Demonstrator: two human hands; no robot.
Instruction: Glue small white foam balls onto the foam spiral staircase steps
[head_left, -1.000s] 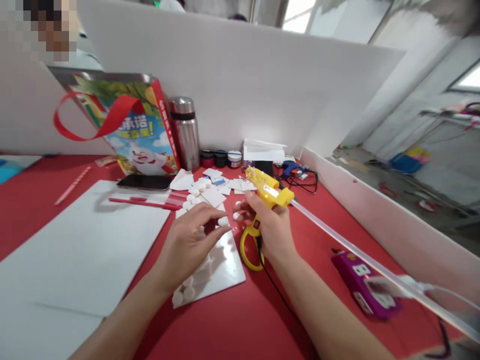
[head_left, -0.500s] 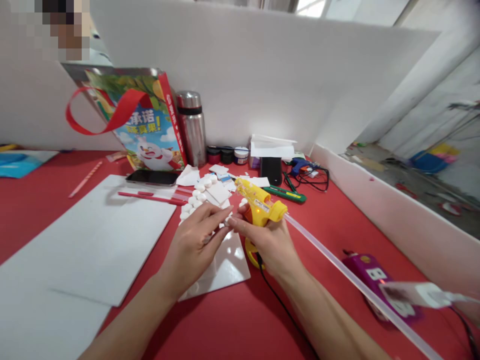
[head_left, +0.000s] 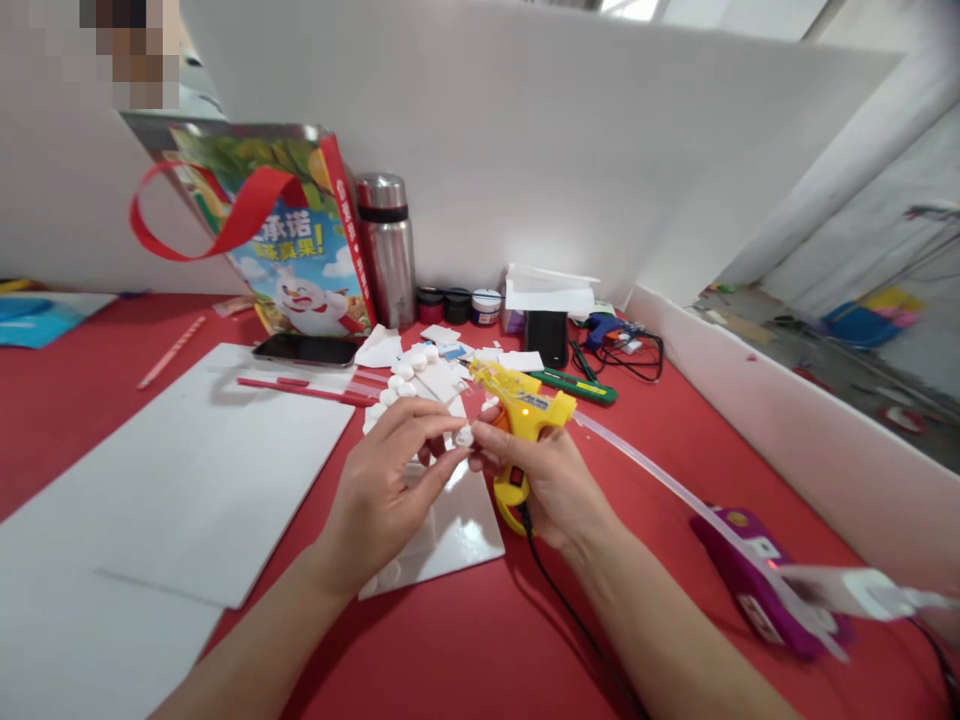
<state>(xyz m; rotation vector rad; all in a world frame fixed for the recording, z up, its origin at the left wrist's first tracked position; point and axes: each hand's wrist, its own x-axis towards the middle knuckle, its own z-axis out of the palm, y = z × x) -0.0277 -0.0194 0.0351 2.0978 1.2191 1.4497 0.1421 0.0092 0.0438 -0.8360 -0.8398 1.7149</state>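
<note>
Between the thumb and forefinger of my left hand [head_left: 394, 480] is a small round white piece [head_left: 463, 437], held over the glossy sheet. My right hand [head_left: 559, 480] is closed around a yellow hot glue gun [head_left: 527, 412], its light glowing, and its thumb tip reaches the white piece. A long clear glue stick [head_left: 645, 462] sticks out of the gun's rear, and a black cord hangs from the handle. Below my hands lies a glossy white sheet [head_left: 457, 530]. Several white round pieces [head_left: 405, 372] sit in rows just past my left hand.
White boards [head_left: 180, 470] cover the left of the red table. Behind stand a colourful gift box [head_left: 300, 240], a steel flask [head_left: 390, 260] and small paint jars [head_left: 457, 305]. A green cutter [head_left: 577, 386] lies beyond the glue gun; a purple power strip [head_left: 757, 580] is at right.
The glue gun has turned a little, showing more of its handle, and its glue stick has swung. The white piece has shifted slightly right and shows more of its face.
</note>
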